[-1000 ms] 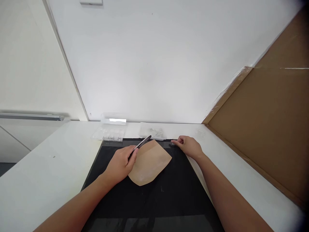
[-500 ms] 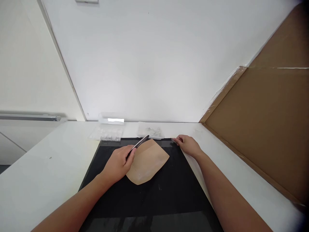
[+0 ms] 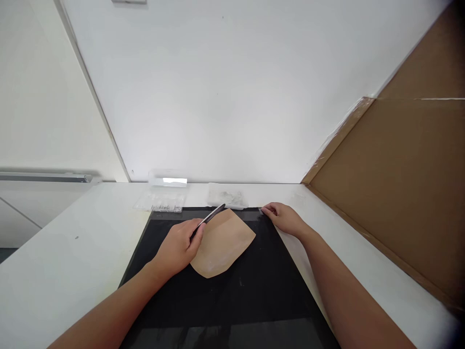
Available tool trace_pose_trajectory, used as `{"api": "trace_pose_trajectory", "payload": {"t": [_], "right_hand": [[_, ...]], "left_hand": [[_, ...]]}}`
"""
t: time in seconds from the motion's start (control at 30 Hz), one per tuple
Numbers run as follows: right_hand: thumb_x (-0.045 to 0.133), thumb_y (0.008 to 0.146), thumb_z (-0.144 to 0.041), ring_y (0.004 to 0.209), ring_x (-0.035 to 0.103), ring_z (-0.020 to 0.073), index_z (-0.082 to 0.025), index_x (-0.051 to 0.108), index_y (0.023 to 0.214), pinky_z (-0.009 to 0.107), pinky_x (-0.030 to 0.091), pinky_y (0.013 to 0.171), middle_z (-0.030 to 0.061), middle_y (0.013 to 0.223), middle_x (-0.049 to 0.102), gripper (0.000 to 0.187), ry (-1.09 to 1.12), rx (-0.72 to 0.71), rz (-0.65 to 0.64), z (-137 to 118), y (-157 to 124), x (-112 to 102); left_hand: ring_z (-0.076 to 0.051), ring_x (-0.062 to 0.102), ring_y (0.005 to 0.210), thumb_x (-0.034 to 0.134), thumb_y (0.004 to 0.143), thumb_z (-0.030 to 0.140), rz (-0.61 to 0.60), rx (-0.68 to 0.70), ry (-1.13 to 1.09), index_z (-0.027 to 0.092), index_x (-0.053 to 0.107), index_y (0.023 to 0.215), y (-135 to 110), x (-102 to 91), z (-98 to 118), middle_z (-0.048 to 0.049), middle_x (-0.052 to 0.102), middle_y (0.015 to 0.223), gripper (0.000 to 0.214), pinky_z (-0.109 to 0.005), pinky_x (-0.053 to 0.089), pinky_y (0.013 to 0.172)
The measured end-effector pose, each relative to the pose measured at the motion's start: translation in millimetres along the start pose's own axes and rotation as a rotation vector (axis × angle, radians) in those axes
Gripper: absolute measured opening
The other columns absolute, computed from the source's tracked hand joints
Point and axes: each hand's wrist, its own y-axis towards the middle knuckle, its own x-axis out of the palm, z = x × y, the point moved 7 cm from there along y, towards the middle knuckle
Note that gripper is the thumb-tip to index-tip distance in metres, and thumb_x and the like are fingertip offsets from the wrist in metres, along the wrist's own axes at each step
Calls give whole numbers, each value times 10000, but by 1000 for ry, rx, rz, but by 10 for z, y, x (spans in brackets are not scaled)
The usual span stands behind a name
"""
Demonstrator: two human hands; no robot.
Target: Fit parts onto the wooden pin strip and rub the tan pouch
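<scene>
My left hand is closed around a slim black tool with a shiny pale edge; its exact kind is unclear. The tool's tip points up and to the right, over a tan leaf-shaped sheet. That sheet lies on a black mat, its left part hidden by my left hand. At the mat's far right corner, my right hand has its thumb and fingers pinched together. A tiny greyish piece shows at those fingertips, too small to name.
Behind the mat stand an open clear plastic case with small compartments and a clear shallow box with pale contents. A brown cardboard panel rises on the right. The white wall closes off the table at the back.
My right hand has shifted very slightly to the right at the mat's corner. The left hand, its tool and the tan sheet look nearly the same.
</scene>
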Motion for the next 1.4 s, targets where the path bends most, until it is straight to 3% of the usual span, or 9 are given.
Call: {"api": "trace_pose_trajectory", "payload": {"t": [0.13,0.37,0.67,0.8,0.9,1.1,1.23,1.3,1.4], "right_hand": [[655,898,-548,805,668,217,-216,725,943,301,457,649,75,947,758,342,-5,30,28,-61,-23,19],[671,894,-440,773,673,194,-220,712,885,286,492,672,46,851,750,224,76,-8,-11,-62,-32,45],[644,915,-351,805,674,189,-216,704,1235,295,504,739,40,923,751,352,113,-54,-63,-61,-20,73],[613,926,-328,775,665,198,-224,712,1271,311,501,741,30,871,736,373,101,-73,-77,-96,-36,65],[599,927,-307,814,668,218,-229,721,1259,331,507,777,43,893,736,363,101,-87,-68,-130,-49,58],[531,982,-315,1051,666,248,-254,734,1153,374,514,932,73,1176,736,273,160,-113,-29,-246,-70,32],[542,985,-356,1029,665,250,-243,739,1047,386,518,921,78,1137,742,235,206,-114,-8,-336,-88,6],[546,990,-396,994,667,242,-251,725,1088,380,528,891,72,1108,741,250,232,-121,-1,-422,-115,-4],[538,1006,-458,969,662,218,-270,666,1216,365,543,873,52,1064,714,309,332,-175,16,-659,-200,-16]], "left_hand": [[-145,562,679,411,1086,300,-5,-1,-10,201,548,811,10,13,-2,3,610,761,322,-289,379,659],[-150,559,678,394,1090,302,-4,4,-3,203,555,825,6,9,2,-2,612,766,326,-293,383,660],[-152,591,702,413,1085,291,3,3,1,201,563,818,16,-5,23,-5,634,787,319,-286,396,668],[-148,568,677,417,1083,290,7,5,2,200,562,826,13,-3,17,2,609,757,309,-290,394,664],[-147,585,702,420,1082,284,5,11,-10,199,567,836,14,-3,18,-3,625,782,299,-287,397,670],[-145,556,666,410,1084,293,10,10,7,201,556,833,0,-22,30,6,594,747,305,-293,393,656],[-147,562,656,404,1083,302,12,18,18,200,570,830,-6,-21,40,2,600,741,320,-293,399,641],[-155,594,678,408,1083,312,13,3,2,199,623,933,-11,-17,29,-6,625,765,286,-290,426,656],[-156,612,652,421,1085,334,26,-84,-86,228,562,1363,-26,-18,-25,16,629,749,329,-273,455,638]]}}
